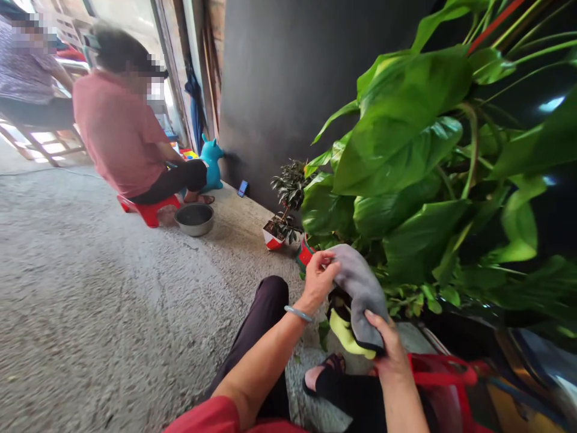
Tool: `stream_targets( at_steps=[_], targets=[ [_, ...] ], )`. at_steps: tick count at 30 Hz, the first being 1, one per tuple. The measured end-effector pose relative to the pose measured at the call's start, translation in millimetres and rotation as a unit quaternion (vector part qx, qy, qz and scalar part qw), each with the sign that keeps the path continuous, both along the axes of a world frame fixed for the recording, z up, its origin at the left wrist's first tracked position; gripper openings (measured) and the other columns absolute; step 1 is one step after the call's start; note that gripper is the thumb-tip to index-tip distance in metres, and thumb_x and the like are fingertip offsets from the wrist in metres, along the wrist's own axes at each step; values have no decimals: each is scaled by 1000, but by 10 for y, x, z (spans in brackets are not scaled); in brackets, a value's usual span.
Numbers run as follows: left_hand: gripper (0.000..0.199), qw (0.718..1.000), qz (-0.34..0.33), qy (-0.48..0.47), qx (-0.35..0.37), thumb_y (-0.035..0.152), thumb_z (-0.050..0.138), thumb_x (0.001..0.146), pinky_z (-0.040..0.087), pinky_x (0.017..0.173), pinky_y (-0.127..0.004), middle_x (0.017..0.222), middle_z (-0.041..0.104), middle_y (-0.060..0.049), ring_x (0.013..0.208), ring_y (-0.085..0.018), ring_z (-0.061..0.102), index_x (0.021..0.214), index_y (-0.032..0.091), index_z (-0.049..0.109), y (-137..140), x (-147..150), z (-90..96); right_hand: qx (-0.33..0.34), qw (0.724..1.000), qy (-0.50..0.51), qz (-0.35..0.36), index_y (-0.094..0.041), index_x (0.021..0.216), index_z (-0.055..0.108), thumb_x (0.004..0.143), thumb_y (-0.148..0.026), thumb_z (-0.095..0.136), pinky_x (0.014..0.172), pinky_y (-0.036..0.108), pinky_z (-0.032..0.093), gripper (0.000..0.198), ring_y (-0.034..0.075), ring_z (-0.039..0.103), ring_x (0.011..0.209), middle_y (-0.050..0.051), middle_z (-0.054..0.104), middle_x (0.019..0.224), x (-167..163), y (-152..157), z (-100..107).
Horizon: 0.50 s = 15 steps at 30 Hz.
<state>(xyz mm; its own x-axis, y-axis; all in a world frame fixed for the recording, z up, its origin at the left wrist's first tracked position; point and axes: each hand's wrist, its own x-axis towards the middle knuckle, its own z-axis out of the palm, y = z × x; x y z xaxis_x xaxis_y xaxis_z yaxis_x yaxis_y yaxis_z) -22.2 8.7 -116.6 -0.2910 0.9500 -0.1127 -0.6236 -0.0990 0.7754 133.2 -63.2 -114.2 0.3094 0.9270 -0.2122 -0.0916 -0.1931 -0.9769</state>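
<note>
A grey cloth with a yellow underside [358,294] is held between both hands in the lower middle of the frame, just in front of the large-leaved green plant [419,156] that fills the right half. Its upper end is pinched by the fingers of the left hand [318,278], which are closed on the fabric; a pale bangle [297,313] is worn on that wrist. Its lower end is gripped by the right hand [390,349], whose fingers are curled over the folded edge, with the yellow side showing just beside them. A red plastic object [444,373] is seen beside the right hand, at the lower right. Below the cloth, a foot in a dark sandal [324,376] is set on the rough grey concrete floor [90,300], and a leg in dark trousers is stretched along the bottom centre.

Left of the big plant, near the centre, a small dark-leaved shrub in a red and white pot [282,222] stands on the floor. Further left, a round metal bowl [195,219] lies on the floor, close to a low red plastic stool [148,209]. On that stool, in the upper left, a person in a pink shirt [119,132] is seated. Beside that person a turquoise toy animal [211,162] stands against the dark wall [288,78].
</note>
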Motion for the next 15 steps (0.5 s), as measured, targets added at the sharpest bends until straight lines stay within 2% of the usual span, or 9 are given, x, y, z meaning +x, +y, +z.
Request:
stream_targets(
  at_steps=[2,4,6,7,9,12,15],
  targets=[
    [35,998,-63,2,0,15,84,61,46,81,-27,88,66,-1,83,-15,58,93,19,70,-80,91,77,-10,1000,-21,1,-21,91,73,49,-48,92,66,41,58,53,28,71,68,6,76,80,51,-38,13],
    [40,992,-124,-24,-21,14,82,60,46,83,-28,95,68,-2,88,-16,59,98,19,69,-144,191,85,53,991,-121,-11,-22,96,69,48,-47,94,73,42,58,60,28,70,77,5,75,87,89,-41,-1],
    [36,982,-177,-49,-39,16,77,61,44,81,-28,95,69,-2,87,-16,59,96,19,68,-188,278,48,129,963,-234,-28,-23,97,65,45,-47,96,88,45,56,65,32,70,97,8,75,103,120,-37,-41],
    [32,978,-197,-57,-44,18,75,61,43,78,-27,91,68,-1,84,-16,58,92,19,67,-205,312,23,151,954,-258,-28,-24,100,65,45,-48,96,95,47,54,68,34,68,107,11,74,113,131,-38,-65],
    [25,972,-218,-74,-42,22,72,60,40,73,-27,81,64,1,76,-14,53,83,19,64,-233,362,-24,162,963,-216,-13,-24,114,66,51,-52,93,105,49,51,74,36,65,120,12,71,127,140,-51,-112],
    [24,972,-213,-99,-23,26,73,57,38,70,-26,73,59,3,72,-12,48,76,19,61,-280,402,-61,105,993,-55,-3,-24,132,63,63,-59,87,105,49,52,81,34,67,118,9,73,122,109,-94,-146],
    [21,975,-197,-99,-30,26,72,62,36,69,-26,70,55,5,70,-12,45,76,20,57,-322,401,-44,27,999,31,-5,-21,123,69,60,-63,88,102,49,54,78,36,70,113,8,76,109,60,-155,-132]
  ],
)
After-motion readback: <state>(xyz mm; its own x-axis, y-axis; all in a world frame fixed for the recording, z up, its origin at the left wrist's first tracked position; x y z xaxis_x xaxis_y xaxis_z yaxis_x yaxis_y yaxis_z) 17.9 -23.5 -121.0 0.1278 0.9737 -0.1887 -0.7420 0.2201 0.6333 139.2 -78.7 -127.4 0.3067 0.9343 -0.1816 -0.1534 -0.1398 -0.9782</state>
